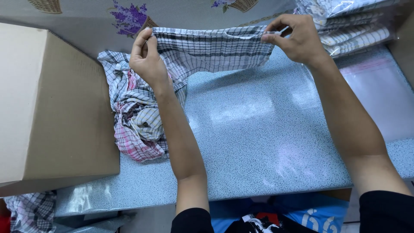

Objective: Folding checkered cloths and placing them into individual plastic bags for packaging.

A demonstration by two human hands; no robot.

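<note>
Two bare hands, left hand [148, 56] and right hand [297, 38], pinch the top edge of a grey-and-white checked cotton cloth [211, 49], stretched taut between them at twelve o'clock over the speckled blue tabletop [258, 129]. At nine o'clock, a crumpled heap of plaid cloths [136, 121] touches a brown cardboard box [51, 108]; bagged folded cloths [353, 26] lie at two o'clock.

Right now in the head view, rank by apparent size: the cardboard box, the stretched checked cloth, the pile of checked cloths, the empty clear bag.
1. cardboard box, though nearness to the camera flatters it.
2. pile of checked cloths and stretched checked cloth: too alike to rank.
3. empty clear bag, partly cut off by the frame, so unsure.
</note>
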